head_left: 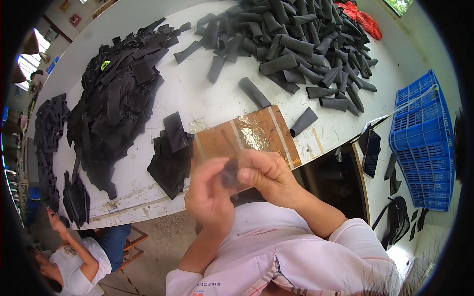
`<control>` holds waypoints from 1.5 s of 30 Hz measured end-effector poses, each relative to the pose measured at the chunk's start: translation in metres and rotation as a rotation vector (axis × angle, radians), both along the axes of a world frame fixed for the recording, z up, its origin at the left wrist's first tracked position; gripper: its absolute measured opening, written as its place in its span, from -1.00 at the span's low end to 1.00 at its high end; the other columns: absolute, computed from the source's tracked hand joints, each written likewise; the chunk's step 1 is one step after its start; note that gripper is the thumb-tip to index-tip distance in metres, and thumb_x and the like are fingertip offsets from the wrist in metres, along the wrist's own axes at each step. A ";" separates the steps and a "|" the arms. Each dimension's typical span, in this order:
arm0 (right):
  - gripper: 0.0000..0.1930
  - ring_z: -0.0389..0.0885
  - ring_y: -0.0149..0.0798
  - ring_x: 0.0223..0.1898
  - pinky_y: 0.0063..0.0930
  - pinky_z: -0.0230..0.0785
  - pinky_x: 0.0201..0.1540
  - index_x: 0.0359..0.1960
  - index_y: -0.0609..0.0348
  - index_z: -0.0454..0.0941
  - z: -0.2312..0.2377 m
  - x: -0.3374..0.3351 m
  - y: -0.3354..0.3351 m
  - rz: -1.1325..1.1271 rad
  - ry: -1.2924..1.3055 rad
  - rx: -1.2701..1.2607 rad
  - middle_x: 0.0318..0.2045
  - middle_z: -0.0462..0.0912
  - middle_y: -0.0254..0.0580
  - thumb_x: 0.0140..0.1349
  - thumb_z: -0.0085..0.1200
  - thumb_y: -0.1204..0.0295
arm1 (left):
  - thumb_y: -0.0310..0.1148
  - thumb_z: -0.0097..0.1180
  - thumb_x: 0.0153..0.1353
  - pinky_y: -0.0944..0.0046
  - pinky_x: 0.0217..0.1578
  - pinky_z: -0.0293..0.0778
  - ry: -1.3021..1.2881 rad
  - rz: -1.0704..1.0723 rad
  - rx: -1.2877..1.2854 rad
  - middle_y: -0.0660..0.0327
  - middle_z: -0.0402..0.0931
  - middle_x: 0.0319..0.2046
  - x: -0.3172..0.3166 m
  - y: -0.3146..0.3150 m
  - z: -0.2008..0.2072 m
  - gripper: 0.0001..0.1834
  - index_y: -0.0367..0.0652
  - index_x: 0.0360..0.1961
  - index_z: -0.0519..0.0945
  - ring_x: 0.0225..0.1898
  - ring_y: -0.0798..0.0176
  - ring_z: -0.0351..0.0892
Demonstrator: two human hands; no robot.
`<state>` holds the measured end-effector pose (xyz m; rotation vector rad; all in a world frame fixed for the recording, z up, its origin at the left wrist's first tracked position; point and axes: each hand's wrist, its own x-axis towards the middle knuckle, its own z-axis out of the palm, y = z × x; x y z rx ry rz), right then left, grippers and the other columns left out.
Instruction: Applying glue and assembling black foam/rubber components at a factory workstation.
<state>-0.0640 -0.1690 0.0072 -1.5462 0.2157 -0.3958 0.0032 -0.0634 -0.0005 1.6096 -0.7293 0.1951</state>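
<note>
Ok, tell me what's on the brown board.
Pale strips and a shiny patch show on the brown board. The left hand and right hand, with a dark piece between them, hide some of its near side; anything there can't be seen.

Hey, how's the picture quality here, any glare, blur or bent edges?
Head view: glare glints off the brown board; head view: the dark piece between the left hand and right hand is blurred; head view: the white table bows at its edge, and the frame's corners go black; head view: the upper-left window looks washed out.
</note>
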 end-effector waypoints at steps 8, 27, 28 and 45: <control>-0.76 0.25 -0.54 -0.56 -0.63 0.13 -0.54 -0.52 0.25 0.39 0.035 0.009 -0.018 0.058 -0.016 0.135 -0.64 0.36 -0.41 0.18 -0.05 0.31 | -0.71 -0.09 -0.03 0.59 -0.69 0.13 1.271 -0.917 -0.664 0.19 0.42 -0.52 0.023 0.000 0.040 -0.69 -0.24 -0.21 0.37 -0.59 0.47 0.34; -0.71 0.21 -0.57 -0.59 -0.70 0.08 -0.53 -0.59 0.14 0.41 -0.014 0.041 -0.045 0.212 0.204 0.535 -0.66 0.32 -0.47 0.14 0.00 0.20 | -0.53 -0.09 0.05 0.57 -0.86 -0.05 1.458 -0.896 -0.746 0.06 0.46 -0.42 0.058 -0.016 -0.015 -0.54 -0.41 0.01 0.21 -0.88 0.59 -0.03; -0.72 0.21 -0.57 -0.59 -0.70 0.08 -0.54 -0.60 0.14 0.41 0.000 0.041 -0.044 0.243 0.118 0.433 -0.65 0.33 -0.47 0.14 0.01 0.21 | -0.49 -0.04 0.02 0.57 -0.85 -0.04 1.283 -0.979 -0.731 0.07 0.45 -0.44 0.053 -0.015 -0.001 -0.49 -0.41 0.03 0.18 -0.88 0.58 0.00; -0.70 0.28 -0.51 -0.60 -0.63 0.12 -0.57 -0.54 0.20 0.41 -0.027 0.043 -0.050 0.089 0.173 0.141 -0.67 0.35 -0.40 0.14 0.00 0.20 | -0.59 0.00 0.01 0.41 -0.22 0.34 0.014 -0.414 -0.035 0.19 0.48 -0.39 0.053 -0.020 0.013 -0.79 -0.34 -0.26 0.47 -0.35 0.34 0.43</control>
